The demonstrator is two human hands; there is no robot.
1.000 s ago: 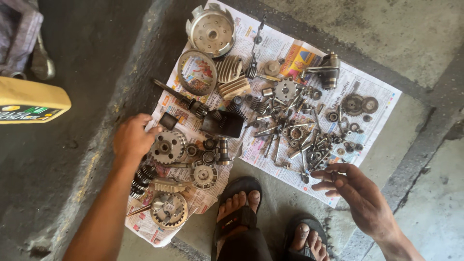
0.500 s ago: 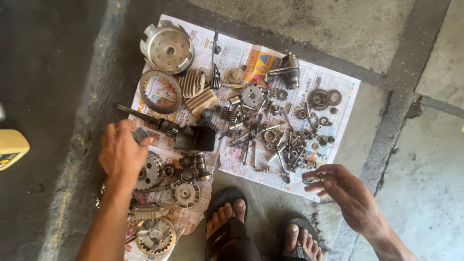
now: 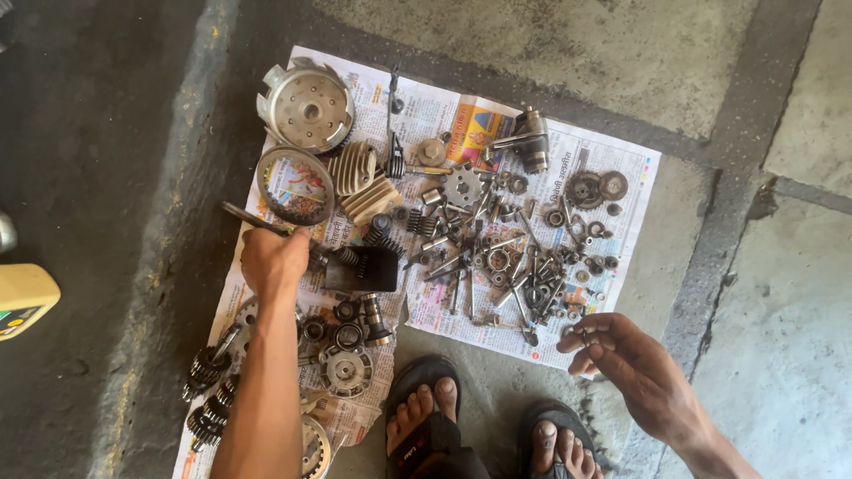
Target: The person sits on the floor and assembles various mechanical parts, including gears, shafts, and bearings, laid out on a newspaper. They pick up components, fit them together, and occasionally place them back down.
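Observation:
My left hand (image 3: 272,261) reaches over a newspaper sheet (image 3: 621,155) covered with engine parts. Its fingers curl down onto the near end of a long metal shaft (image 3: 244,215), beside a dark block (image 3: 364,269) and below a metal ring (image 3: 295,184). My right hand (image 3: 632,359) hovers at the sheet's near right corner. Its thumb and forefinger pinch a small metal part (image 3: 581,335). Gears (image 3: 344,368) lie by my left forearm.
A round clutch drum (image 3: 306,108) and finned pieces (image 3: 355,168) sit at the far left. Several bolts and springs (image 3: 506,266) fill the middle, and sprockets (image 3: 586,188) lie at the right. My sandalled feet (image 3: 426,417) touch the sheet's near edge. A yellow container (image 3: 22,297) lies at the left.
My left hand has moved away from the gears near me, up to the shaft's end. My right hand stays by the sheet's near right corner. The camera has shifted.

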